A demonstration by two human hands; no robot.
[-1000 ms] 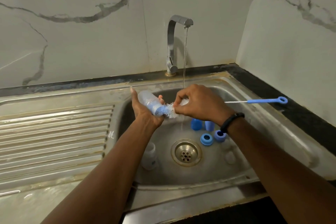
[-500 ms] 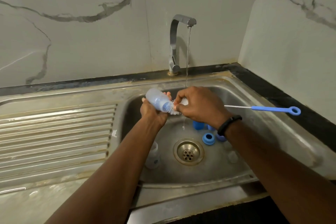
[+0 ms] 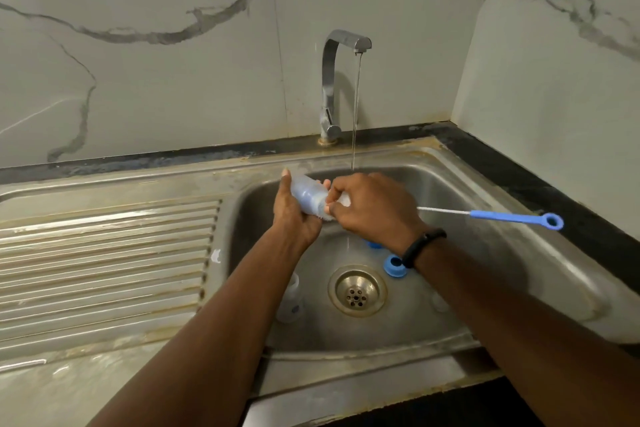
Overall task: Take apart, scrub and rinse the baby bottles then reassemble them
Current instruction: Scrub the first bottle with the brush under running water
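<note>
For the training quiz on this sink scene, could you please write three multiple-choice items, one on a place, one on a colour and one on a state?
1. Where is the small clear plastic baby bottle?
A. In the left hand over the steel sink basin
B. On the ribbed draining board
C. Under the round drain

2. What colour is the looped handle of the long wire bottle brush?
A. Red
B. Blue
C. Green

3. What state is the chrome tap in?
A. Off and dry
B. Spraying sideways
C. Running a thin stream

Answers:
1 A, the left hand grips the bottle above the basin.
2 B, the handle sticking out past the right hand is blue.
3 C, a thin stream of water falls from the spout.
</note>
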